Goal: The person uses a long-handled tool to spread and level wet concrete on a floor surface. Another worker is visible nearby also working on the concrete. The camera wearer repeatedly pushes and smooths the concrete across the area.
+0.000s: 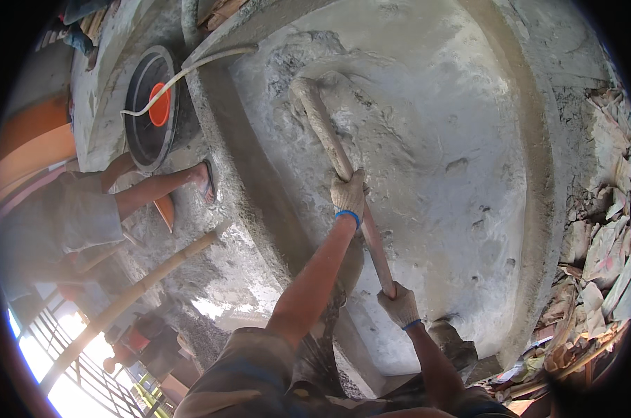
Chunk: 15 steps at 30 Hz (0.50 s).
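Note:
Both my gloved hands are closed around the long wooden handle of a hoe (327, 136). My left hand (348, 193) grips it about midway, with a blue band at the glove's wrist. Nearer my body, my right hand (399, 306) holds the handle's lower end. The hoe's far end, thickly coated in grey, bends into a mound of wet mortar (378, 115), so its blade is hidden. Around it, smooth wet mortar fills a wide concrete trough (221, 150).
Left of the trough, a black tub (135, 143) holds an orange-red container (160, 104); a pale hose (211, 58) crosses above it. Another person in sandals (207, 184) stands beside the trough wall. A bamboo pole (155, 275) slants at left. Torn paper debris (601, 244) lies at right.

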Each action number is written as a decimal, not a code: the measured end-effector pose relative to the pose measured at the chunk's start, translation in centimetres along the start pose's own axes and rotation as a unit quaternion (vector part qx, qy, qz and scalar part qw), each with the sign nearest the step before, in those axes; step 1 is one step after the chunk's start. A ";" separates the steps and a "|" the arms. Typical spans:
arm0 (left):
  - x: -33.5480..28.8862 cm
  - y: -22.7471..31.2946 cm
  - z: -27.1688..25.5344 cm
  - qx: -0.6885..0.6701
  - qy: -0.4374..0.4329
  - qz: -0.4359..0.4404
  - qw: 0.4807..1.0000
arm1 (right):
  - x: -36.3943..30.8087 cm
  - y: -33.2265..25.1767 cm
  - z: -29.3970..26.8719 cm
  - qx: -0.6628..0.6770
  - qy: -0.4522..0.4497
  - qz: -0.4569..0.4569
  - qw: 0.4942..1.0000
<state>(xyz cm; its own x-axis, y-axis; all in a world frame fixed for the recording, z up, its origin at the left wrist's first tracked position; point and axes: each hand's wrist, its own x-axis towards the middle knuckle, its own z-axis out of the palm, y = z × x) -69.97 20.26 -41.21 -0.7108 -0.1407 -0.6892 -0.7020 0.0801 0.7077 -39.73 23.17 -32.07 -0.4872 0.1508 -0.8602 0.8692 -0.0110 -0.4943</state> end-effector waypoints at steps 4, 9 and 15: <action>1.0 3.4 -2.9 0.088 0.027 0.030 0.995 | 6.7 -6.3 4.3 0.082 -0.024 -0.092 0.992; 1.5 1.4 -8.8 0.258 0.097 0.142 0.951 | 7.9 -10.7 8.3 0.070 -0.099 -0.143 0.982; -9.3 -1.8 -6.6 0.257 0.027 0.058 0.964 | 0.5 -5.2 4.9 0.148 -0.112 -0.007 0.983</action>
<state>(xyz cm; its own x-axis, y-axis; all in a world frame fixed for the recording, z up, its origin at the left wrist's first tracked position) -61.81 14.97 -35.01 -0.7921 -0.1521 -0.5912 -0.5572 0.5757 0.5985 -44.93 18.43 -30.50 -0.5338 -0.0675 -0.8429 0.8159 -0.3031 -0.4925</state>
